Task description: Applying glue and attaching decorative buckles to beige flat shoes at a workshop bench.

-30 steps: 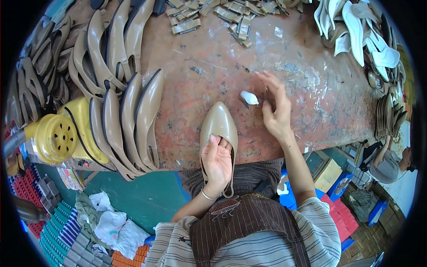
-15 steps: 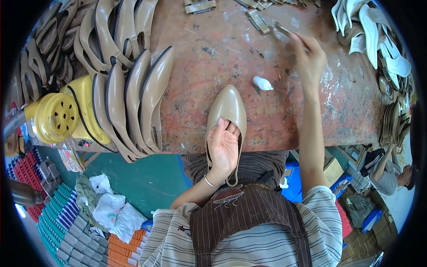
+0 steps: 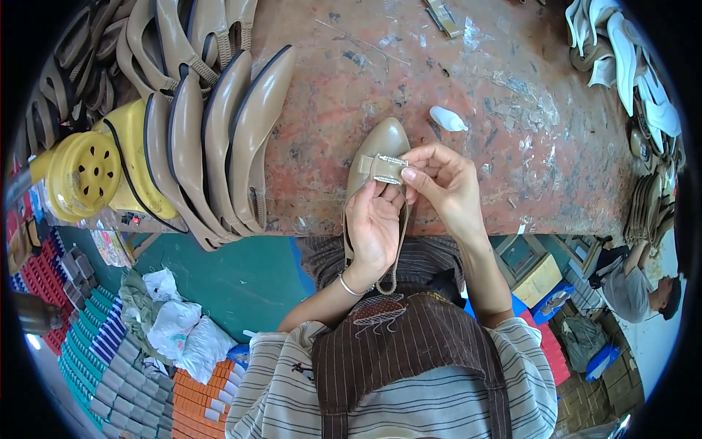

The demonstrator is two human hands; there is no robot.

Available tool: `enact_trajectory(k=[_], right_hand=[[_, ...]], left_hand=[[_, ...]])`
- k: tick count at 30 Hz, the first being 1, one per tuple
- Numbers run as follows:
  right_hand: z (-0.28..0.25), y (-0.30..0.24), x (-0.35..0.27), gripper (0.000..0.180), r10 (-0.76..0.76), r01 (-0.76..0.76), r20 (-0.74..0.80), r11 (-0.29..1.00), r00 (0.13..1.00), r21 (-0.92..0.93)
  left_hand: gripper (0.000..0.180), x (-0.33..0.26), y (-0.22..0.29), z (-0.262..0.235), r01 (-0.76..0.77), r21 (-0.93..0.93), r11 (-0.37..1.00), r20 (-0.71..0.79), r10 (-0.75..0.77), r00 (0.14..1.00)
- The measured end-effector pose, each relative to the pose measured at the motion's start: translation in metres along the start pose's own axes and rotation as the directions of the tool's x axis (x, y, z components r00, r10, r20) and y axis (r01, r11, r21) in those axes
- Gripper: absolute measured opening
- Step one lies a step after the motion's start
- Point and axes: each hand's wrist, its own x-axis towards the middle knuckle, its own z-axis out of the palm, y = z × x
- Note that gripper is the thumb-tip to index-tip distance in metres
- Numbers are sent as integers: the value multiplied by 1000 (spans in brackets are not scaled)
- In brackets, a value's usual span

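A glossy beige pointed slingback shoe [image 3: 389,136] lies at the table's front edge, toe pointing away from me. My left hand [image 3: 374,235] holds it palm up, its fingers reaching into the shoe's opening. Over the upper, my right hand [image 3: 452,194] pinches a beige strap ornament [image 3: 385,169] with sparkling trim between thumb and fingers. I cannot tell whether the ornament touches the shoe or just hovers over it. Beyond the right hand, a small white squeeze bottle [image 3: 448,118] lies on its side.
Rows of beige shoes [image 3: 256,110] stand at the left, beside a yellow machine-like object [image 3: 86,175]. Another ornament [image 3: 443,18] lies on the worn red table [image 3: 322,124] farther back. White shoe pieces [image 3: 621,58] crowd the right side. A person [image 3: 635,289] is at the far right.
My right hand has come back from the far part of the table with an ornament, now over the shoe. The left hand still holds the shoe.
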Motion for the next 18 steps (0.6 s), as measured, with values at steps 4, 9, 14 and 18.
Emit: enact_trajectory(k=[4, 9, 14, 18], right_hand=[[-1, 2, 4, 10, -23, 22, -10, 997, 1000, -71], [2, 1, 6, 9, -22, 18, -33, 994, 999, -109], [3, 2, 8, 9, -29, 20, -59, 989, 998, -147], [6, 9, 8, 10, -56, 34, -115, 982, 992, -184]], left_hand=[[36, -1, 3, 5, 5, 36, 999, -13, -4, 1000], [36, -1, 3, 2, 11, 16, 1000, -23, -10, 1000], [36, 0, 2, 5, 5, 34, 999, -2, -5, 1000], [33, 0, 6, 10, 5, -14, 1000, -19, -5, 1000]])
